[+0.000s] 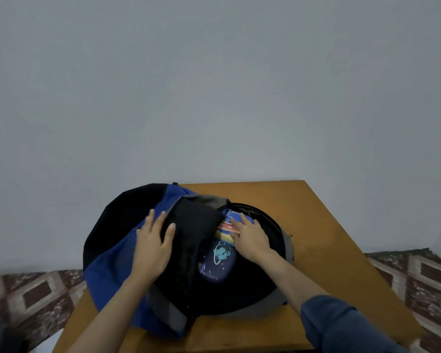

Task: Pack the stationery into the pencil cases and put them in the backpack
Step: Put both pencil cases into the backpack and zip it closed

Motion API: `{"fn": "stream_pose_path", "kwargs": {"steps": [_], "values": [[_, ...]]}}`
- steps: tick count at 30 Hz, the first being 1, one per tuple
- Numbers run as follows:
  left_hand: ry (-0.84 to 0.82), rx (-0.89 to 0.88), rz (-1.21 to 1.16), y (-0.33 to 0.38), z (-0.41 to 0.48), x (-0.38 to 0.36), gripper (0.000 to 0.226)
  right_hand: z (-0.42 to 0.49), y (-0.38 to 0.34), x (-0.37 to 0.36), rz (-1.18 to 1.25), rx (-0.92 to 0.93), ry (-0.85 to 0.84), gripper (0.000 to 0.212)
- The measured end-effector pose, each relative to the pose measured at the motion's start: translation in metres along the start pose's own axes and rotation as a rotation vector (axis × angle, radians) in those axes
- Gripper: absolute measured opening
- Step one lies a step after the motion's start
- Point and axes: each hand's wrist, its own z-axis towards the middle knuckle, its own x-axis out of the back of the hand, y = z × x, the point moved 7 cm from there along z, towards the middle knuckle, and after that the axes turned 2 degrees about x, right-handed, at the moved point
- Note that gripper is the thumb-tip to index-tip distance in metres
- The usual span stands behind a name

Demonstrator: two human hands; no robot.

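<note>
1. At the bottom of the frame two forearms reach upward; the one at lower right wears a blue sleeve pushed back from the wrist.
2. A wooden counter fills the lower middle, and a blue, black and grey backpack lies flat on it, left of centre, with its main opening facing up.
3. The left hand lies on the blue side of the backpack, fingers straight and spread, with its thumb laid on the black flap that is folded back from the opening.
4. Inside the opening, in the middle of the frame, lies a dark blue space-print pencil case, just below and left of the right hand.
5. The right hand rests inside the opening with fingers stretched out flat on a striped pencil case, which lies just above the space-print one and partly under the flap.
6. Patterned floor shows at both lower edges.
7. A plain pale wall takes up the whole upper half.
</note>
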Motion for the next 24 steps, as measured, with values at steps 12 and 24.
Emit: {"fn": "stream_pose_path", "kwargs": {"steps": [12,24], "values": [[-0.064,0.488,-0.645,-0.012,-0.024,0.01,0.037,-0.053,0.034,0.093,0.39,-0.016,0.581,0.032],[-0.777,-0.171,-0.507,0.116,-0.118,-0.063,0.029,-0.104,-0.018,0.149,0.485,0.257,0.891,0.016]]}}
